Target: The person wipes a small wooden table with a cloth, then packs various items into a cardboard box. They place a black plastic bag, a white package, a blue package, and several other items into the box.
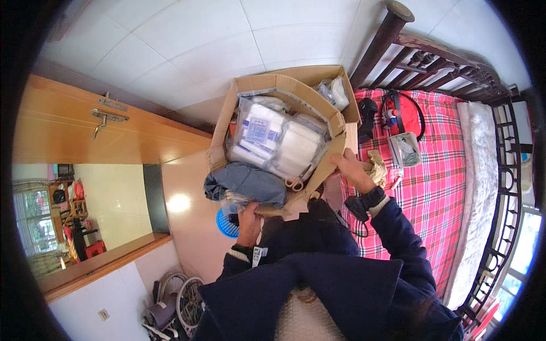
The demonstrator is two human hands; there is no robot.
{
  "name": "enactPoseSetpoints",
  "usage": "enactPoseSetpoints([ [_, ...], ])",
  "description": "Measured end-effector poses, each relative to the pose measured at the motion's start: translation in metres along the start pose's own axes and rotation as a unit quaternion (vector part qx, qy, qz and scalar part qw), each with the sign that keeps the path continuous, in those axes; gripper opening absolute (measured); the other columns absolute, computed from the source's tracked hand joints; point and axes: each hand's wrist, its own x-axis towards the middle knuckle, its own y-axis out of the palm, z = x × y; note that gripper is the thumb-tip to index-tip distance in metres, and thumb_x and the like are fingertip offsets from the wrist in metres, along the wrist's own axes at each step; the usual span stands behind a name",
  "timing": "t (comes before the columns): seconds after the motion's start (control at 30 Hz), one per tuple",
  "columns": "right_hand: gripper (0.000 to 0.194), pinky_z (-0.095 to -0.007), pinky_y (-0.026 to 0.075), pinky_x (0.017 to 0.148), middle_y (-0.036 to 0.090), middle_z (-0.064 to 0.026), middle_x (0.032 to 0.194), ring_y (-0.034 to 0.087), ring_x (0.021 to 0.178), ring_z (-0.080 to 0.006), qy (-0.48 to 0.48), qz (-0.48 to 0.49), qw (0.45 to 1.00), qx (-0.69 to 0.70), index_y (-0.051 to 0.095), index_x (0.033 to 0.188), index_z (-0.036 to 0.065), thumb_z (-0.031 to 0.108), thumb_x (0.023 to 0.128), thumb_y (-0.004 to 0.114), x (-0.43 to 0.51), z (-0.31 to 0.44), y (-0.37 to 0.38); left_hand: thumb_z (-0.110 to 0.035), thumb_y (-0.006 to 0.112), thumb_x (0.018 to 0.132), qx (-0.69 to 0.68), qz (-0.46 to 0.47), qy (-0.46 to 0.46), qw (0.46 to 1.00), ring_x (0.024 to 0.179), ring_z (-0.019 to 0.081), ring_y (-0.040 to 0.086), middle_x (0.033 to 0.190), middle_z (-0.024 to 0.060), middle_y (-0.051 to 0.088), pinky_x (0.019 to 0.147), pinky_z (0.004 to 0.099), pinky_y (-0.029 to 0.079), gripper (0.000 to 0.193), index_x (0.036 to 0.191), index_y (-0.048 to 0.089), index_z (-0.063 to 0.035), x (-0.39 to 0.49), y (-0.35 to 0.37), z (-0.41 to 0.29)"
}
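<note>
An open cardboard box (222,123) stands in front of me. My left hand (249,223) grips its near edge at the left corner. With my right hand (352,170) I hold the box's right flap. Inside lie clear plastic packs of white material; one pack (258,132) bears a printed label with writing, and another pack (300,145) lies beside it. A pair of scissors (294,183) with pinkish handles rests at the near right of the packs. Folded dark blue-grey fabric (247,183) lies over the near left part, with a clear plastic bag (234,198) at its edge.
A second cardboard box (352,106) sits behind, holding plastic-wrapped items. On the right is a bed with a red plaid sheet (439,179), a red bag (409,115) and a small open box (405,149). A blue basket (227,226), wooden door (128,132) and wheelchair (187,298) are leftward.
</note>
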Motion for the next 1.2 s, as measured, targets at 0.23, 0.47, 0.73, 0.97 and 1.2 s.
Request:
enactPoseSetpoints([
  [0.23,0.031,-0.0343,0.05,0.054,0.059,-0.0134,0.085,0.061,0.07,-0.0284,-0.073,0.015,0.9,-0.429,0.057,0.081,0.001,0.031,0.083,0.062,0.012,0.05,-0.043,0.001,0.051,0.082,0.02,-0.055,0.01,0.998,0.103,0.0284,0.055,0.113,0.011,0.054,0.081,0.0416,0.05,0.037,0.119,0.047,-0.0029,-0.019,0.039,0.013],
  [0.47,0.009,-0.039,0.048,0.057,0.057,-0.0116,0.077,0.059,0.073,-0.0299,-0.43,0.064,0.686,-0.583,0.057,0.076,0.006,0.012,0.069,0.058,-0.013,0.054,0.037,0.001,0.05,0.082,0.044,-0.013,-0.036,0.998,0.105,0.0293,0.055,0.115,0.0126,0.053,0.084,0.0424,0.051,0.041,0.122,0.043,-0.0045,-0.029,0.019,0.009],
  [0.73,0.006,-0.0354,0.051,0.056,0.064,-0.0056,0.061,0.065,0.064,-0.022,-0.342,0.246,0.544,-0.726,0.068,0.064,0.012,0.016,0.066,0.064,0.041,0.003,0.081,-0.002,0.055,0.082,0.093,-0.015,-0.074,0.993,0.102,0.0277,0.057,0.113,0.011,0.055,0.086,0.0415,0.049,0.038,0.119,0.047,-0.0028,-0.003,-0.021,0.012],
  [0.97,0.009,-0.0379,0.049,0.055,0.065,-0.005,0.063,0.065,0.064,-0.0229,-0.396,0.228,0.544,-0.703,0.067,0.065,0.012,0.016,0.071,0.061,0.034,0.032,0.073,-0.005,0.057,0.081,0.06,-0.043,-0.07,0.995,0.1,0.0268,0.057,0.111,0.0104,0.056,0.086,0.0386,0.048,0.034,0.114,0.051,0.0006,0.003,-0.026,0.006],
  [1.2,0.028,-0.0416,0.043,0.056,0.058,-0.0149,0.068,0.057,0.063,-0.0334,-0.329,-0.037,0.787,-0.521,0.064,0.089,0.008,0.03,0.073,0.067,0.02,0.071,-0.132,-0.003,0.054,0.082,0.066,-0.083,-0.078,0.991,0.102,0.0269,0.056,0.108,0.0106,0.056,0.082,0.0394,0.049,0.034,0.115,0.049,0.0023,-0.018,0.011,-0.006],
])
